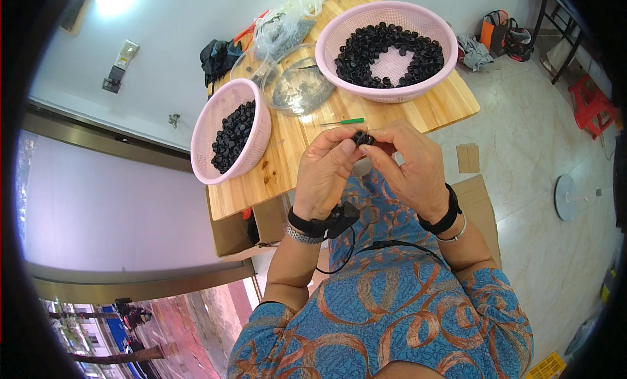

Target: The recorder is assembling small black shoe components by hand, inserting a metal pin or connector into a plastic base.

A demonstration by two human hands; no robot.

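Between the fingertips of both hands is a small black plastic part (pixel 363 138), knob-like and partly covered by the fingers. My left hand (pixel 330 160) pinches it from the left, thumb and forefinger closed on it. From the other side my right hand (pixel 408 160) grips the same part with thumb and fingers. Just beyond the hands a small green-handled screwdriver (pixel 353 121) lies on the wooden table (pixel 294 163). A pink basket (pixel 261 121) of similar black parts (pixel 233 137) stands to the left. Another, larger pink basket (pixel 385 95) with more of them is at the far right.
Clear round plastic containers (pixel 297 85) with small items sit between the baskets, and plastic bags (pixel 287 26) lie behind. A cardboard box (pixel 251 232) stands under the table's left side. On the right floor are a red stool (pixel 591 108) and bags (pixel 494 32).
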